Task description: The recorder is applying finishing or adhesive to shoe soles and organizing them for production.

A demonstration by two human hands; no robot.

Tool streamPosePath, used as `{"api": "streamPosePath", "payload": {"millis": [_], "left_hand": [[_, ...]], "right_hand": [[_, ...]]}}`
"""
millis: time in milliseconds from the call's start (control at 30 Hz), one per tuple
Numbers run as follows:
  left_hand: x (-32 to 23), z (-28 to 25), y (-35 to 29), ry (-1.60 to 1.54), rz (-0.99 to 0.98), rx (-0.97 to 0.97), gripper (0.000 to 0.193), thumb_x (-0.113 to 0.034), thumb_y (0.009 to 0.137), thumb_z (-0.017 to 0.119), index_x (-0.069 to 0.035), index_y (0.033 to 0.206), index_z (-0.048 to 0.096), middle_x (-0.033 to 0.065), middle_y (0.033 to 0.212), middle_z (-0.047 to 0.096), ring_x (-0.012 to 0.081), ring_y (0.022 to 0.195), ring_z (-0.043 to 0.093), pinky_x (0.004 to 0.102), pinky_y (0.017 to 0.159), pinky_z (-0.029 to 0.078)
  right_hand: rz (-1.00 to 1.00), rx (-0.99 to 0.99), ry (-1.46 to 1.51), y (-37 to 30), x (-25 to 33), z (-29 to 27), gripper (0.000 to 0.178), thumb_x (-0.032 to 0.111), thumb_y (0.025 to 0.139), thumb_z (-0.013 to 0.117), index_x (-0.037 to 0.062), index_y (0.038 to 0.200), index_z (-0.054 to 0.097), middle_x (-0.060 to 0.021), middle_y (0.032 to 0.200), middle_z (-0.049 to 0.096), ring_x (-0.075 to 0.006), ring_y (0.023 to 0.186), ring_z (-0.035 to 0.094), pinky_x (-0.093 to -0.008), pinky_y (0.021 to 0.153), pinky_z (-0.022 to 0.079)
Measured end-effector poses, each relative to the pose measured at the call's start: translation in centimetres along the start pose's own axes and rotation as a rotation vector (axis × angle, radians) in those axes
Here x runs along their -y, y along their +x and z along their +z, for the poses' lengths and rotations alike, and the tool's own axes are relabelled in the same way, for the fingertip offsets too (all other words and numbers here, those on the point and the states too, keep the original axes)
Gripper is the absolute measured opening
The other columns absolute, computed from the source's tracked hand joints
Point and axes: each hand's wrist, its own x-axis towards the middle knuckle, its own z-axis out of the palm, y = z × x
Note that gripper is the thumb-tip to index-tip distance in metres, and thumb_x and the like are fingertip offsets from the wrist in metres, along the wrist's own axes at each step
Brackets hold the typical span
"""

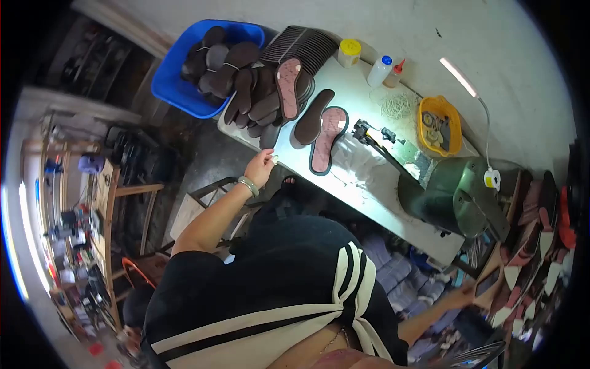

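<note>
From the head view, I see the left hand [261, 167] by the near edge of the white table [362, 98], fingers curled; I cannot tell whether they pinch anything. A dark sole [313, 118] and a pink-faced sole [329, 138] lie together on that table. Past the table's right corner, the right hand [460, 298] is near pink-and-white shoe parts [512, 277]; its grip I cannot tell.

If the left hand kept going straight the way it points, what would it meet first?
Probably the dark brown sole beside the pink sole, past bare white tabletop; the left hand's height is unclear.
</note>
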Motion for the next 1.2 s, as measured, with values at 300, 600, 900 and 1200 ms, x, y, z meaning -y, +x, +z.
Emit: {"api": "streamPosePath", "payload": {"millis": [300,600,900,1200], "left_hand": [[2.5,-4.2,5.5,-0.091,0.123,0.468,0.032,-0.016,0.089,0.057,-0.005,0.119,0.054,0.0096,0.100,0.061,0.0154,0.085,0.062,0.0279,0.078,0.048],[7.1,-10.1,5.5,-0.162,0.008,0.606,0.030,-0.011,0.093,0.050,-0.006,0.122,0.052,0.0030,0.098,0.060,0.0100,0.085,0.059,0.0245,0.076,0.047],[8.6,-12.8,6.1,-0.350,-0.034,0.493,0.030,-0.018,0.094,0.051,-0.007,0.122,0.052,0.0052,0.104,0.062,0.0116,0.087,0.061,0.0261,0.075,0.048],[4.7,-14.9,13.9,-0.277,0.189,-0.106,0.043,-0.027,0.095,0.050,-0.004,0.131,0.046,0.0135,0.123,0.056,0.0212,0.113,0.053,0.0307,0.094,0.042]], "right_hand": [[0.134,1.681,0.736,-24.3,42.9,6.1,0.034,0.031,0.093,0.053,0.0032,0.112,0.060,-0.0057,0.086,0.068,-0.0114,0.064,0.063,-0.0205,0.054,0.046],[0.605,1.422,1.094,-26.1,55.2,16.7,0.033,0.029,0.091,0.054,-0.0012,0.103,0.053,-0.0138,0.075,0.066,-0.0180,0.056,0.063,-0.0244,0.047,0.045],[-0.066,0.996,0.944,-23.3,60.6,6.0,0.023,0.020,0.090,0.055,-0.0020,0.083,0.060,-0.0089,0.062,0.062,-0.0124,0.053,0.060,-0.0284,0.051,0.046],[-0.810,0.485,0.687,-22.2,65.0,5.3,0.016,0.018,0.083,0.061,0.0039,0.090,0.058,-0.0173,0.075,0.061,-0.0356,0.068,0.061,-0.0428,0.058,0.047]]}}
